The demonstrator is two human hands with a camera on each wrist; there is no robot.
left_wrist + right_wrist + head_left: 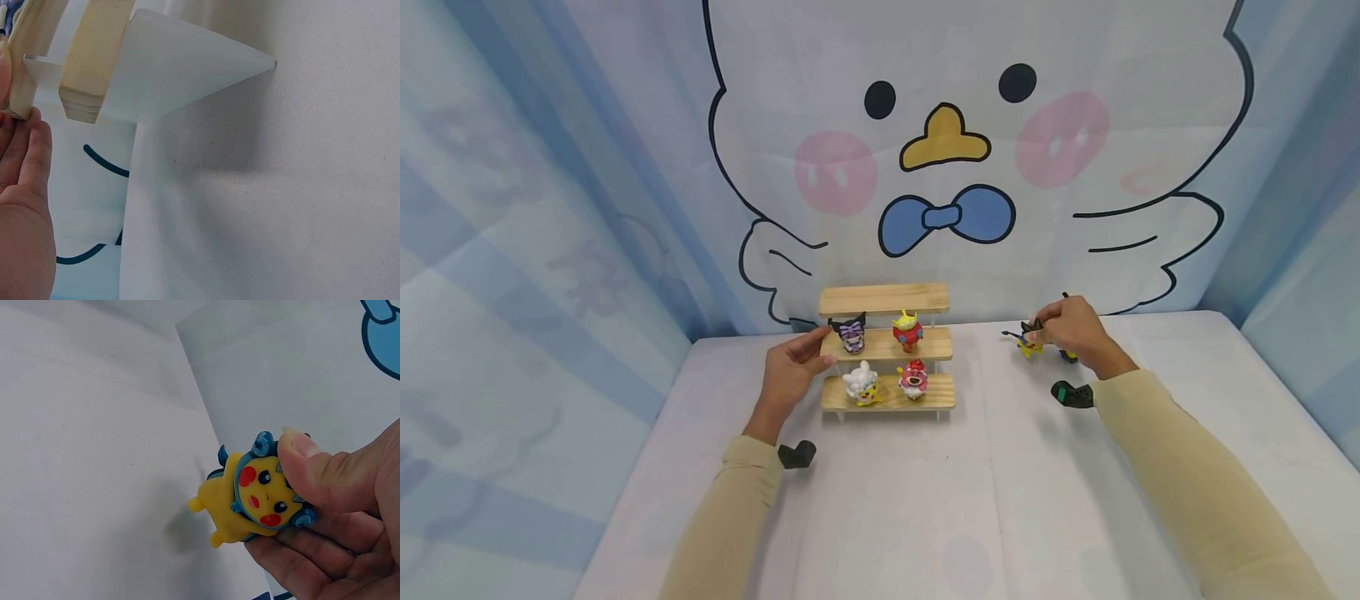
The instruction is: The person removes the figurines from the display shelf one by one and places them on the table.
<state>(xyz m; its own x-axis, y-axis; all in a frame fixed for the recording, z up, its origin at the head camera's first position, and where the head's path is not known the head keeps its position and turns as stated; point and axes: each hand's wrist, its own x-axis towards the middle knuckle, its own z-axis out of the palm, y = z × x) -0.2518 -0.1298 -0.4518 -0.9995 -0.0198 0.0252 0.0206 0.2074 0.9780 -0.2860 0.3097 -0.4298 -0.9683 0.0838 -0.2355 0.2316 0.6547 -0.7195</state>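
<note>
Backdrop (760, 50): pale sheet, cartoon bird printed in black outline. Two black eyes (880, 100), yellow beak (945, 143) between and below them, pink cheeks (1063, 140) either side, blue bow tie (947, 218) beneath the beak. Left curtain (512, 250): pale blue and white, folded, faint darker marks. Right curtain (1300, 192): bluish, folded. Tabletop (887, 517): whitish, faint round spots, thin lengthwise crease, one tiny dark speck (947, 457).

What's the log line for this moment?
left hand: holds wooden stand's middle tier; right hand: pinches blue-hooded Pikachu figurine; middle tier: Kuromi figurine, red-suited figurine; bottom tier: white-topped figurine, pink bear figurine
</note>
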